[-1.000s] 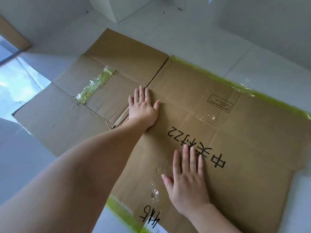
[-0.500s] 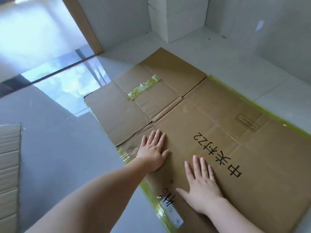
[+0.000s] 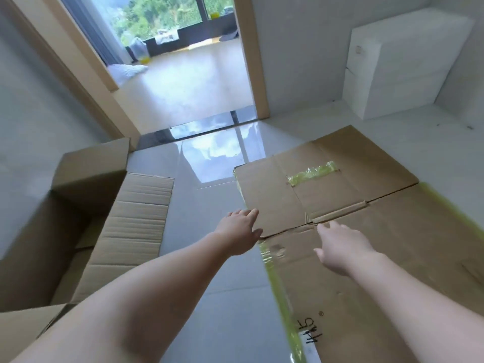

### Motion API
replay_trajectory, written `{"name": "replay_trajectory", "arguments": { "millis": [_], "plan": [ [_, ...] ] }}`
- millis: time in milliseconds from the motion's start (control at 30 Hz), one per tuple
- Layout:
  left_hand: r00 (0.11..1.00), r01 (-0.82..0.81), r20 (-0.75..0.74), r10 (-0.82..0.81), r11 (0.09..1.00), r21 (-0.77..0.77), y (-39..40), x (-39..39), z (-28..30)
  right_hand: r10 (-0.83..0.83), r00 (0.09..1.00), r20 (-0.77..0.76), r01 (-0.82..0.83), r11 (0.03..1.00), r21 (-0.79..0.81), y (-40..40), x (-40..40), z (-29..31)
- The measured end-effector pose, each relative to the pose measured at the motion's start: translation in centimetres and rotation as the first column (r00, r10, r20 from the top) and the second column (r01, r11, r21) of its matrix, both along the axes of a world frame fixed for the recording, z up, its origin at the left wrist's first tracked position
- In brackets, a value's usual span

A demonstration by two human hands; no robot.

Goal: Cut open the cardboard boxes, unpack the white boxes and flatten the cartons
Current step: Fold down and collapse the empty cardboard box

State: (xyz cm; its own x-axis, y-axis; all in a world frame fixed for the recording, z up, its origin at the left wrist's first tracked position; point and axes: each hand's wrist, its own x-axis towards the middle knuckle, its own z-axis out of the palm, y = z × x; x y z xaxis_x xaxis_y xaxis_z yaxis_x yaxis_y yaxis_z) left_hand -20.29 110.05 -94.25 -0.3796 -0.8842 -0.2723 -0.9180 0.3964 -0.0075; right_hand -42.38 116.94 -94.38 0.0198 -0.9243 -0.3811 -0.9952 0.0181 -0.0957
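Note:
A flattened brown carton [image 3: 392, 244] lies on the grey tiled floor at the right, with yellow-green tape along its edges and black handwriting near me. My left hand [image 3: 239, 230] reaches out with straight fingers at the carton's left edge, holding nothing. My right hand [image 3: 340, 246] hovers over the carton's middle seam, fingers relaxed and empty. Two white boxes [image 3: 398, 72] are stacked against the far right wall. An open cardboard box [image 3: 78, 218] with raised flaps stands at the left.
An open doorway [image 3: 183, 82] with a wooden frame leads into a bright room straight ahead. A strip of glossy floor [image 3: 209, 195] runs between the open box and the flattened carton. Walls close in on the left and right.
Both hands have lifted off the carton they were pressing flat, and the left one now sits at its edge. My view has swung up and left, bringing the doorway and open box in.

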Motion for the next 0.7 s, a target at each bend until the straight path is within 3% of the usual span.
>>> {"name": "replay_trajectory", "arguments": {
  "millis": [233,367,500,700],
  "plan": [
    [0.957,-0.284,0.027,0.29,0.948,-0.145,0.9,7.9,7.2,0.099,0.984,0.149,-0.078,0.987,-0.138,-2.5,2.5,4.1],
    [0.912,-0.385,0.094,0.4,0.911,-0.145,1.9,12.7,7.0,0.133,0.981,0.141,-0.11,0.981,-0.16,-2.6,4.1,4.4],
    [0.865,-0.49,0.053,0.5,0.862,-0.128,1.5,16.5,6.5,0.181,0.972,0.147,-0.151,0.969,-0.193,-3.1,6.4,4.1],
    [0.847,-0.498,0.129,0.516,0.854,-0.149,0.6,22.6,4.6,0.23,0.961,0.152,-0.198,0.96,-0.2,-4.3,9.9,2.7]
  ]
}}
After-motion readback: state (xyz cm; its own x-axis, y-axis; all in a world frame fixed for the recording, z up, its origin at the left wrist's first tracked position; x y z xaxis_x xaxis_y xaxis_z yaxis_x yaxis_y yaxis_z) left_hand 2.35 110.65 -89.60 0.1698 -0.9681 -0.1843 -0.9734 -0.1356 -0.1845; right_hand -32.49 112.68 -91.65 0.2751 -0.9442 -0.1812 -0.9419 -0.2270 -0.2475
